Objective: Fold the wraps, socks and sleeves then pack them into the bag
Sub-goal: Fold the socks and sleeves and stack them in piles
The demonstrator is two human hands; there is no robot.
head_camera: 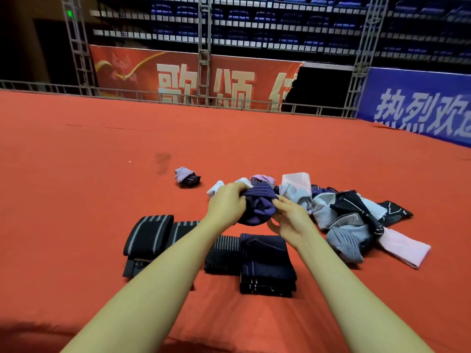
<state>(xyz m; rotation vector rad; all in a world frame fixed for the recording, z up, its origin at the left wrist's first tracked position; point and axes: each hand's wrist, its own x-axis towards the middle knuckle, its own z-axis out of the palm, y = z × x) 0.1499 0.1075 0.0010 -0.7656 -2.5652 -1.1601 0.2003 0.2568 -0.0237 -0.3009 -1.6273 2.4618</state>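
**Above the red surface: both hands on a purple sock bundle**

Above the red cloth-covered surface [76, 174], both hands meet on a bunched purple sock bundle [258, 208], held clear of the items below. The left hand [228, 203] has its fingers curled over the bundle's top left side; the right hand [290, 215] pinches the bundle's right edge between thumb and fingers, palm turned partly upward. Each grip is thus closed on the bundle. Both forearms are bare and extend from the lower edge of the view, converging toward the centre.

Beneath the forearms lie folded dark items: a black wrap with grey stripes [149, 235] at left, a dark striped folded piece [224, 254] in the middle, and a navy folded stack [267, 263] at right, the last two touching. Just right of the hands is a loose pile of unfolded garments [344, 215] in grey, black, lilac and pink, with a pink sleeve [405, 247] trailing from its near right side. A small rolled lilac-and-black sock pair [186, 177] sits apart, farther back to the left.

The red surface stretches wide and bare to the left and beyond the items, ending at a low metal railing [127, 94]. Behind it hang a red banner [178, 72] and a blue banner [420, 108] with white characters, metal trusses, and rows of blue stadium seats [280, 16]. No bag can be identified.
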